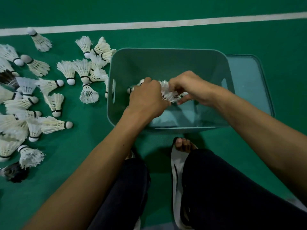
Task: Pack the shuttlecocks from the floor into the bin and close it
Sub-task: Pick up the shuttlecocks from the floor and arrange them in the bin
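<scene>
Both hands close together inside the open teal bin (166, 63). Left hand (147, 95) curled round a bunch of shuttlecocks (167, 92), cork ends poking out at its far-left side. Right hand (191, 87) pinches the feather skirts of the same bunch; fingers bent, thumb underneath. The bunch is held above the bin's bottom.

Lid (249, 80) lies flat on the floor against the bin's right side; whether it tucks under the bin, cannot tell.

Loose shuttlecocks (49, 85) scattered on the green court floor (216, 39) left of the bin, mostly white, a few dark-feathered. White line (166, 22) runs across the far side. Near edge: dark trousers (216, 188), one foot in a white sandal (177, 163).
</scene>
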